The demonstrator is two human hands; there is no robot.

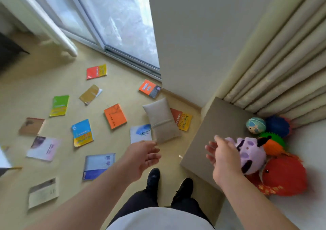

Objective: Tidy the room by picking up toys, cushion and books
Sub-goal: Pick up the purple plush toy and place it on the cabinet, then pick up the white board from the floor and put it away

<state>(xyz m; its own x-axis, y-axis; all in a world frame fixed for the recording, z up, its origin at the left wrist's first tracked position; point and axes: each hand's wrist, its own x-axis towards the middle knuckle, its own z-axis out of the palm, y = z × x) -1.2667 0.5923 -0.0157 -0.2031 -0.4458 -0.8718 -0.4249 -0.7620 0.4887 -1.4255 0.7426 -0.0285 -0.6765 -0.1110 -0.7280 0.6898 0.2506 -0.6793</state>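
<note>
On floor [70, 161]: one cushion [162, 120], twelve books [115, 116]

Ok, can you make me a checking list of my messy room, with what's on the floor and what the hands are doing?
Surface: beige floor with books scattered flat over it.
Job's things: many books, such as an orange book; grey cushion lying over the edges of two books; toys piled at the right, among them a purple plush and a red plush.
Clutter: nothing seen.
Hands: left hand open, holding nothing; right hand open, in front of the purple plush.
Cables: nothing seen.
Surroundings: glass sliding door, curtain, tan ledge beside the toys.
</note>
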